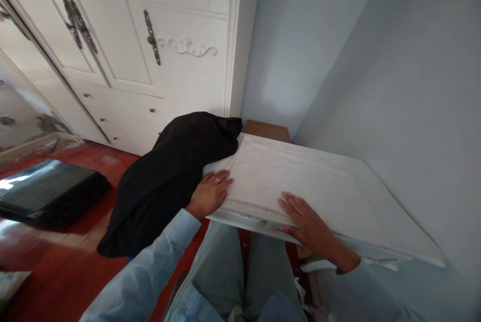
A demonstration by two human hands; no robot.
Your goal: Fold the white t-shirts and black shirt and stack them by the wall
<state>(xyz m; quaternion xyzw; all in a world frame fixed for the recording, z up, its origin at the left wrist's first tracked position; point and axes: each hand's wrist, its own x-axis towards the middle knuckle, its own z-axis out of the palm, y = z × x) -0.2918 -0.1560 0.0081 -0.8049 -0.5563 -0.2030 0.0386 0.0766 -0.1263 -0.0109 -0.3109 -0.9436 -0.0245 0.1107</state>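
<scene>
A folded white cloth [296,181] lies flat on a white board-like surface [406,242] along the wall. My left hand [210,192], with a ring on one finger, rests on the cloth's near left corner, fingers together and flat. On the cloth's near edge lies my right hand [306,219], pressed flat with its fingers stretched out. A black garment [169,176] is draped over the surface's left end, touching my left hand. Neither hand holds anything.
A white wardrobe [124,51] with dark metal handles stands behind. A black ribbed case [48,191] lies on the red wood floor [56,262] at left. A brown wooden top [266,130] shows beyond the surface. The grey wall [394,86] is close on the right. My knees are below.
</scene>
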